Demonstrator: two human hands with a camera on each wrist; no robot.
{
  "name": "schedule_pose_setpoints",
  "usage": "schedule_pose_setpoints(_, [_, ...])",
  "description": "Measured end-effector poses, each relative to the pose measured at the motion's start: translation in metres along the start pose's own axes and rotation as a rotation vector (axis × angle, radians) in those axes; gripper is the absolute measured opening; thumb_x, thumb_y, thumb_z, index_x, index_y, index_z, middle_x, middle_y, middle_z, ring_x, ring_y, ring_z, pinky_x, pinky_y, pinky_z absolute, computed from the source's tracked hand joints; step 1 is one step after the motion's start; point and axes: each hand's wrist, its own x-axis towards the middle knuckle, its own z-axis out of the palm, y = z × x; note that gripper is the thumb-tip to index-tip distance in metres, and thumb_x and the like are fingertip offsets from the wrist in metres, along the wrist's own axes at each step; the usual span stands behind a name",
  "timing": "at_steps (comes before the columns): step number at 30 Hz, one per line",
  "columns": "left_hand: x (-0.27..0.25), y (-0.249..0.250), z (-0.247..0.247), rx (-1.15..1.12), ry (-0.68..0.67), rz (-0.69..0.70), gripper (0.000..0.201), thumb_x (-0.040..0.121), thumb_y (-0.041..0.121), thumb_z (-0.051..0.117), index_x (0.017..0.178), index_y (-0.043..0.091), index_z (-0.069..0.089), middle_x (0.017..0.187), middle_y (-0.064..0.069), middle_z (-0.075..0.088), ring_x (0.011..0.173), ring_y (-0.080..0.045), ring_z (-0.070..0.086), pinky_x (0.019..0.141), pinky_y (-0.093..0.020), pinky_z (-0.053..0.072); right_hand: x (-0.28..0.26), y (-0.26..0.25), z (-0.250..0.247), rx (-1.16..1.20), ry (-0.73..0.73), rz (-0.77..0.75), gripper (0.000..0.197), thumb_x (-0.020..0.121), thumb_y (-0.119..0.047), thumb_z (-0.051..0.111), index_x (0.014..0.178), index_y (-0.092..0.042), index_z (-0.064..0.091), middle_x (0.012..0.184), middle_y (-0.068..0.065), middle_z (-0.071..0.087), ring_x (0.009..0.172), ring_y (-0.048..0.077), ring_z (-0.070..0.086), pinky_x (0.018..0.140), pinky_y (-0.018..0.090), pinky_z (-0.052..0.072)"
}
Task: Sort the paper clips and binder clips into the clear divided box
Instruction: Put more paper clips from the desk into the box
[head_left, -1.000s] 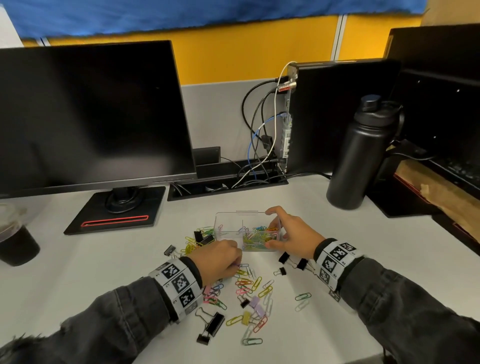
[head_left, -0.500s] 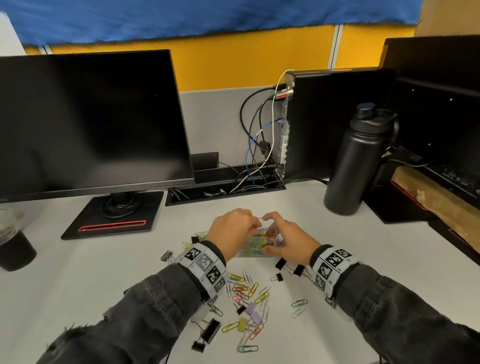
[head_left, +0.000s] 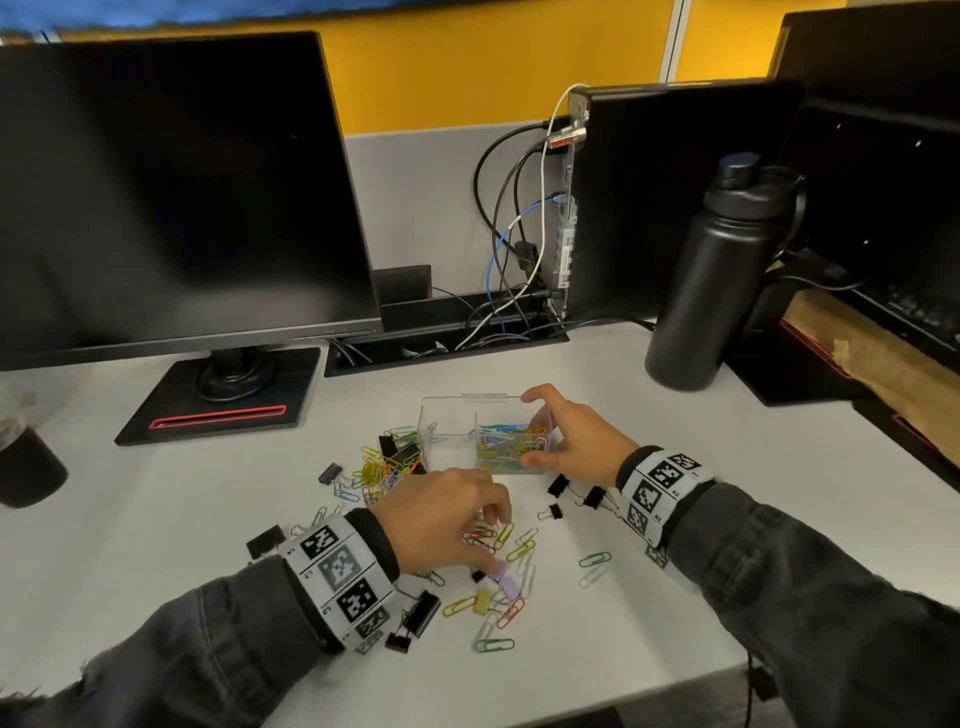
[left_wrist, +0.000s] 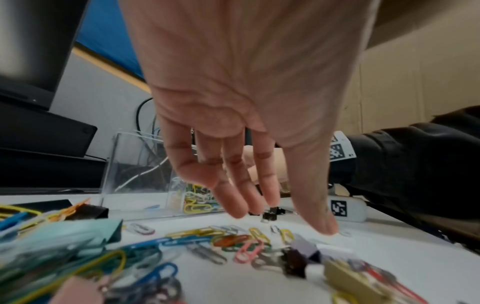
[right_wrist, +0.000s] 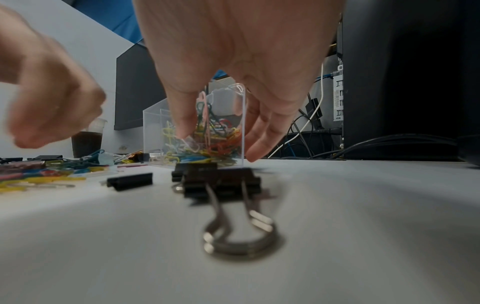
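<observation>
My right hand (head_left: 576, 441) steadies the clear box (head_left: 467, 431); left hand (head_left: 447, 519), fingers loose (empty), hovers beside it over light, slippery paper clips (head_left: 511, 545); pinch their loops.

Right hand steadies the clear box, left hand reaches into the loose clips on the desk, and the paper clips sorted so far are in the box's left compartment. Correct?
Not quite. The sorted paper clips are in the right compartment of the clear box; the left compartment looks nearly empty in the head view. The rest stands: the right hand holds the box, and the left hand reaches into the loose clips on the desk.
</observation>
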Motion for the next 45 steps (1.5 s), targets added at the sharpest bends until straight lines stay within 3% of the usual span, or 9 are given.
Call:
schedule_pose_setpoints(7, [-0.007,0.013,0.012,-0.001,-0.173,0.130,0.037,0.078,0.038,0.069,0.112,0.032,0.057,0.111,0.012,0.051,0.090,-0.006,0.052,0.065,-0.025,0.039,0.000,-0.002,-0.001,0.013,-0.002,0.007,0.064,0.081,-0.025,0.073,0.131,-0.024,0.031,0.110,0.003,0.059,0.096,0.017,0.060,0.088,0.033,0.053])
schedule_pose_setpoints(10, [-0.006,0.013,0.016,0.045,-0.180,0.128,0.035,0.080,0.032,0.068,0.112,0.029,0.057,0.115,0.010,0.048,0.094,-0.012,0.053,0.068,-0.029,0.045,-0.001,-0.002,-0.001,0.016,-0.005,0.017,0.065,0.081,-0.025,0.073,0.131,-0.025,0.031,0.111,0.003,0.059,0.097,0.017,0.060,0.089,0.034,0.053])
schedule_pose_setpoints(18, [0.000,-0.002,0.019,-0.148,-0.111,0.117,0.026,0.078,0.020,0.073,0.097,0.014,0.057,0.099,0.002,0.055,0.076,-0.007,0.050,0.068,-0.024,0.045,0.001,-0.003,0.000,0.013,-0.008,0.025,0.064,0.081,-0.024,0.073,0.130,-0.025,0.032,0.111,0.003,0.059,0.097,0.018,0.060,0.089,0.035,0.053])
schedule_pose_setpoints(23, [0.002,-0.007,0.020,-0.175,-0.041,0.130,0.014,0.079,0.016,0.072,0.080,0.012,0.058,0.086,0.003,0.059,0.068,-0.009,0.054,0.062,-0.020,0.045,0.000,-0.002,-0.001,0.019,-0.011,0.024,0.064,0.081,-0.024,0.073,0.130,-0.025,0.032,0.110,0.003,0.059,0.096,0.018,0.060,0.090,0.036,0.053])
schedule_pose_setpoints(26, [0.003,-0.006,0.019,-0.185,-0.047,0.116,0.016,0.081,0.017,0.071,0.088,0.014,0.057,0.085,0.003,0.063,0.068,-0.008,0.055,0.059,-0.014,0.042,0.001,-0.002,-0.001,0.017,-0.010,0.021,0.064,0.081,-0.025,0.073,0.129,-0.026,0.031,0.110,0.003,0.059,0.096,0.017,0.060,0.089,0.037,0.054])
schedule_pose_setpoints(29, [0.003,-0.003,0.018,-0.174,-0.109,0.111,0.032,0.083,0.020,0.069,0.113,0.023,0.057,0.091,0.004,0.062,0.071,-0.010,0.056,0.067,-0.023,0.048,0.000,-0.003,-0.001,0.010,-0.012,0.018,0.064,0.081,-0.024,0.073,0.130,-0.025,0.032,0.111,0.004,0.059,0.096,0.018,0.060,0.089,0.037,0.053])
schedule_pose_setpoints(31, [0.004,-0.002,0.019,-0.097,-0.136,0.120,0.036,0.086,0.021,0.066,0.121,0.025,0.057,0.096,0.002,0.058,0.074,-0.009,0.051,0.068,-0.025,0.045,-0.001,-0.003,-0.001,0.008,-0.011,0.023,0.064,0.081,-0.024,0.073,0.130,-0.024,0.032,0.112,0.004,0.059,0.096,0.018,0.060,0.089,0.036,0.053])
schedule_pose_setpoints(40, [0.009,0.005,0.019,-0.036,-0.115,0.121,0.022,0.089,0.017,0.059,0.111,0.014,0.061,0.104,-0.003,0.054,0.078,-0.007,0.043,0.070,-0.021,0.039,-0.001,-0.005,-0.002,0.004,-0.015,0.035,0.066,0.081,-0.024,0.073,0.132,-0.027,0.030,0.116,0.005,0.058,0.098,0.018,0.059,0.089,0.034,0.054])
schedule_pose_setpoints(45, [0.011,0.006,0.019,-0.034,-0.120,0.096,0.022,0.087,0.016,0.063,0.108,0.012,0.058,0.112,-0.002,0.046,0.081,-0.014,0.046,0.070,-0.024,0.037,-0.005,-0.007,-0.012,-0.076,0.022,0.014,0.081,0.078,-0.032,0.075,0.142,-0.027,0.025,0.127,0.000,0.044,0.109,0.010,0.046,0.087,0.021,0.042])
